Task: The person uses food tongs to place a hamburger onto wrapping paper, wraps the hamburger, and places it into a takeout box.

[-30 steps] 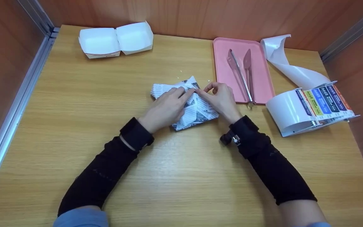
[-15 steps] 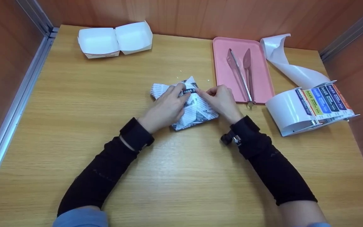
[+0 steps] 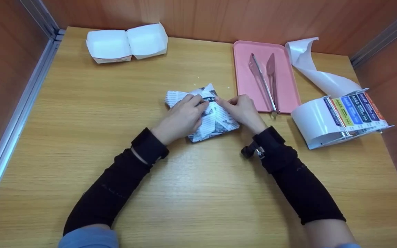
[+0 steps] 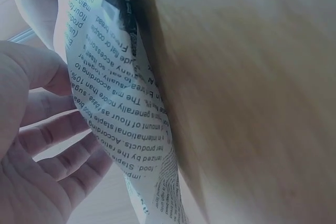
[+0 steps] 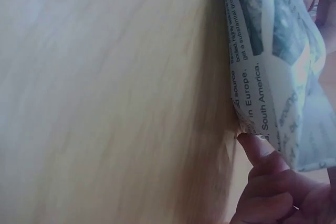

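A flat parcel in newsprint-patterned wrapping paper (image 3: 215, 120) lies on the table between the hands; its contents are hidden. Across its upper folds sits a small dark label (image 3: 210, 99). My left hand (image 3: 181, 119) rests on the parcel's left part, fingertips at the label's left end. From the left wrist, those fingers (image 4: 47, 114) look relaxed along the paper's side. My right hand (image 3: 241, 108) presses the label's right end with its thumb. Seen from the right wrist, its fingers (image 5: 268, 184) are bent, and one fingertip touches the parcel's lower edge.
An opened white paper box (image 3: 128, 43) stands at the back left. Tongs (image 3: 267, 82) lie on a pink tray (image 3: 245, 51) behind the right hand. To the right is a label dispenser (image 3: 339, 117) with backing strip (image 3: 326, 81) trailing behind. Crumbs dot the table.
My left fingers have drawn back slightly, uncovering the dark label on the parcel. The right hand has shifted slightly towards me, and its forefinger has come down nearer the thumb.
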